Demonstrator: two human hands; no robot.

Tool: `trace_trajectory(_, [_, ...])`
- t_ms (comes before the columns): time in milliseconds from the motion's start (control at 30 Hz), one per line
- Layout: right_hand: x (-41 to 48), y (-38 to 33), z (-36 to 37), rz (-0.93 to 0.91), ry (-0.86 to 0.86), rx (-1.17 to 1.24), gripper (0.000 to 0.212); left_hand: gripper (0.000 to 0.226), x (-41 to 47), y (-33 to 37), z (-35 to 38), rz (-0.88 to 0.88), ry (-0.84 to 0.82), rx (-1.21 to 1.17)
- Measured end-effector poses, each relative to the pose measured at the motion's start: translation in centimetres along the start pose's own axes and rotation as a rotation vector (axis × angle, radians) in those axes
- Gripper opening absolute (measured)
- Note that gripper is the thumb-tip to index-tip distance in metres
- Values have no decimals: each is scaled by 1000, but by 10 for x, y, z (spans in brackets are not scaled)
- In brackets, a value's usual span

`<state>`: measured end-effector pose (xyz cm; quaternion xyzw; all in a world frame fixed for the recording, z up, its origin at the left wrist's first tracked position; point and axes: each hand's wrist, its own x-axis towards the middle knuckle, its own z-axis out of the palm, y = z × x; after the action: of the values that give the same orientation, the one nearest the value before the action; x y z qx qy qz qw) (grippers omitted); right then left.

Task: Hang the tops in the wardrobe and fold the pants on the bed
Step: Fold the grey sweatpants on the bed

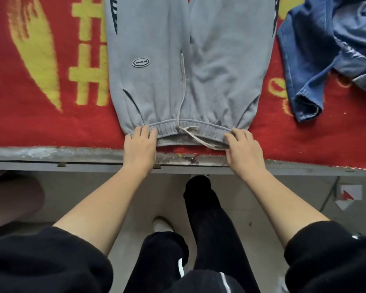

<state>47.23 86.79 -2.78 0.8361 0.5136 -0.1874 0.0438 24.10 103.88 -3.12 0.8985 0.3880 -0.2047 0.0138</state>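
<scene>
Grey sweatpants [199, 66] lie flat on the red and yellow bed cover [40, 102], waistband toward me, legs running off the top of the view. A pale drawstring trails over the waistband. My left hand [140, 144] holds the waistband's left corner, fingertips curled over the fabric. My right hand [243, 149] holds the right corner in the same way. Both hands sit at the bed's near edge.
A crumpled blue denim garment [330, 49] lies on the cover to the right of the sweatpants. The bed's grey frame edge [72, 163] runs across below my hands. My black-trousered legs and a tiled floor are underneath.
</scene>
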Motion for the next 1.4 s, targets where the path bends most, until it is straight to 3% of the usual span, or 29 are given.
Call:
trace_trajectory(167, [21,8,4,17,-54,-9,57,44,23,6,1,22,67,-15])
trace_trajectory(300, [14,12,10,-17,-87,55,80,37,24,3,-1,28,128,-86])
trace_trajectory(467, [-3,26,8,-71,40,243,53,28,15,-3,-1,74,246,-124])
trace_trajectory(533, [-9,31,12,-6,39,269,37,28,10,0,5,128,194,-120])
trace_trajectory(667, [-13,28,20,-53,33,145,41,42,7,13,2,89,-152,-108])
trace_trajectory(767, [2,20,3,30,11,159,38,32,16,25,-18,55,-204,-68])
trace_trajectory(900, [33,32,-14,309,61,454,31,28,31,42,-29,97,14,-274])
trace_trajectory(1000, [61,45,-25,563,158,644,41,42,49,61,-33,140,83,-400])
trace_trajectory(1100, [92,58,-30,718,127,757,58,51,71,76,-38,86,-99,-430])
trace_trajectory(1200, [114,69,-31,783,100,868,68,54,87,80,-37,100,-318,-314])
trace_trajectory(1400, [137,73,-50,701,85,1154,57,65,103,73,-52,118,-556,-400])
